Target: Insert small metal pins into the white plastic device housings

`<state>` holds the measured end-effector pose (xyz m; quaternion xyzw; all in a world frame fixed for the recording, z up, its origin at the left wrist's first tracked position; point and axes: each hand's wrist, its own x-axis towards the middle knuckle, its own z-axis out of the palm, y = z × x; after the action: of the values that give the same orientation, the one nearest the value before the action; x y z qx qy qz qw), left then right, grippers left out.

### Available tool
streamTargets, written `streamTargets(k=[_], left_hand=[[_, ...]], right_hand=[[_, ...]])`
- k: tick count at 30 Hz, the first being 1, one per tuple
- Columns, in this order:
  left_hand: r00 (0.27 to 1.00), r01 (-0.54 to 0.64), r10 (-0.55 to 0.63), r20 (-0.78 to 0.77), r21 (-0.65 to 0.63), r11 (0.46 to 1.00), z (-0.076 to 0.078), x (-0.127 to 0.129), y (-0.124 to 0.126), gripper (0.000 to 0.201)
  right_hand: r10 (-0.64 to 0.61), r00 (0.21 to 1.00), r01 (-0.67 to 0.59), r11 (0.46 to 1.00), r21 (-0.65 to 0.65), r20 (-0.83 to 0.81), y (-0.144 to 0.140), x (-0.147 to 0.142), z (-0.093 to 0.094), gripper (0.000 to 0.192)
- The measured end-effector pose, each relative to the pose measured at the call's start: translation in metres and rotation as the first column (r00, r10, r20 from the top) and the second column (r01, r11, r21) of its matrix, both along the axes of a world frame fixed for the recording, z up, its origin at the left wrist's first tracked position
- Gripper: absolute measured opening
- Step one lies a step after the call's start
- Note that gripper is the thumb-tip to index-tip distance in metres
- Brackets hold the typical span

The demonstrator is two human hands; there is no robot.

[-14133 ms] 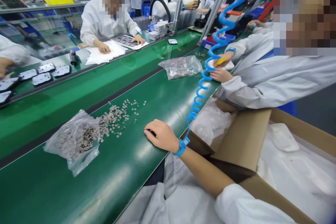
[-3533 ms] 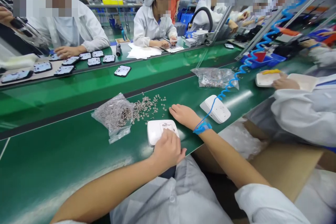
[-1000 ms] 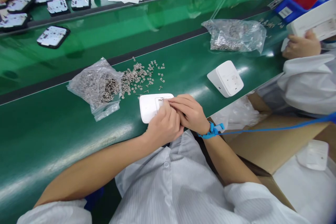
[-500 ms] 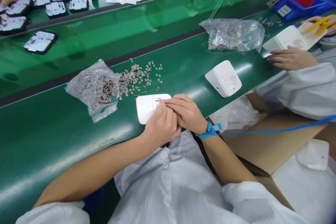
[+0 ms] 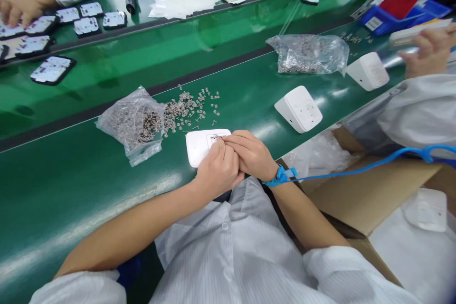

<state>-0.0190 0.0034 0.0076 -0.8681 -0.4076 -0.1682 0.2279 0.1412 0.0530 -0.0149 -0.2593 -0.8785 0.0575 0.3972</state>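
A flat white plastic housing [image 5: 199,146] lies on the green bench [image 5: 71,185] right in front of me. My left hand [image 5: 216,171] and my right hand [image 5: 251,154] rest together on its right end, fingertips pressed at a small recess where tiny metal parts sit. What the fingertips pinch is too small to tell. Just beyond the housing lies a scatter of small metal clips [image 5: 188,107], spilling from a clear plastic bag [image 5: 133,123]. A blue wrist strap [image 5: 281,175] with a blue cord circles my right wrist.
Two more white housings [image 5: 298,108] [image 5: 368,71] stand to the right, near a second bag of clips [image 5: 308,53]. A co-worker's hand [image 5: 427,52] works at the right edge. An open cardboard box [image 5: 370,194] sits at my right. Across the belt, other people handle black trays [image 5: 52,69].
My hands stay on the white housing, barely shifting. The co-worker at the right has set a second white housing down on the bench and lifted a hand.
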Motion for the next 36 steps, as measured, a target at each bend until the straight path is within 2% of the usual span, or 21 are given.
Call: streamTargets(k=[8, 14, 18, 24, 29, 36], left_hand=[[1.0, -0.004, 0.004, -0.013, 0.046, 0.999, -0.001, 0.0, 0.0, 0.046], [1.0, -0.004, 0.004, 0.002, -0.013, 1.0, -0.006, -0.002, -0.001, 0.043], [1.0, -0.013, 0.013, 0.004, -0.069, 0.998, -0.005, -0.003, -0.004, 0.044], [1.0, -0.027, 0.027, -0.008, -0.07, 0.997, -0.002, -0.001, -0.005, 0.058], [1.0, -0.025, 0.024, -0.004, -0.089, 0.996, -0.005, -0.002, -0.006, 0.065], [1.0, -0.027, 0.028, 0.006, -0.133, 0.991, -0.003, -0.006, -0.008, 0.056]], right_hand=[[-0.008, 1.0, 0.008, 1.0, 0.008, -0.007, 0.002, 0.001, -0.002, 0.035], [-0.029, 0.997, 0.032, 0.999, -0.041, 0.071, 0.002, -0.001, 0.001, 0.031], [-0.06, 0.992, 0.062, 0.998, -0.014, 0.113, 0.0, -0.002, 0.001, 0.028], [-0.019, 0.999, 0.018, 1.0, 0.021, 0.043, 0.002, -0.001, 0.003, 0.027], [-0.033, 0.989, 0.039, 0.998, -0.039, 0.144, 0.001, -0.004, 0.007, 0.026], [-0.027, 0.989, 0.037, 0.997, -0.063, 0.145, -0.004, -0.013, 0.008, 0.028]])
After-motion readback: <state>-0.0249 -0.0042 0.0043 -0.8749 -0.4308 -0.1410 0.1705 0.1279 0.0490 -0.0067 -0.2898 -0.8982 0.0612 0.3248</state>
